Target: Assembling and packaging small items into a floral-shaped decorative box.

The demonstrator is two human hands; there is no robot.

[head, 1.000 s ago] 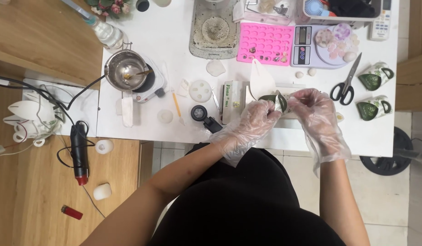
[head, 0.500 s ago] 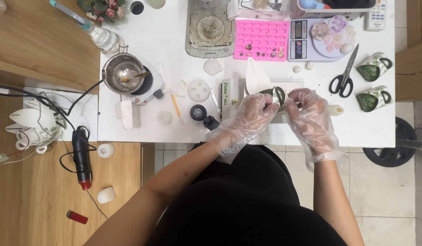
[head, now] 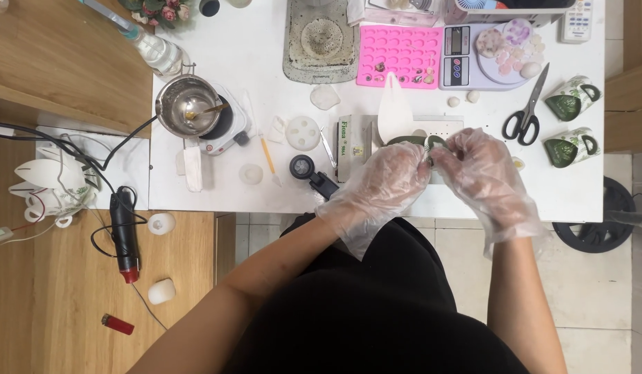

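Observation:
Both of my hands wear clear plastic gloves and meet over the front middle of the white table (head: 265,41). My left hand (head: 387,180) is wrapped around a small dark green cup (head: 412,140) with a white leaf pattern, mostly hidden by my fingers. My right hand (head: 477,166) pinches at the cup's rim or handle from the right. A white leaf-shaped piece (head: 393,114) stands just behind the cup.
Two matching green cups (head: 572,100) (head: 570,147) and black scissors (head: 525,114) lie at the right. A pink silicone mould (head: 400,55), a small scale (head: 484,55), a metal pot on a hotplate (head: 190,107), a heat gun (head: 125,232) and a red lighter (head: 118,323) are around.
My hands with the cup have stayed together and shifted slightly lower and left on the table; the fingers have reworked their grip on the cup.

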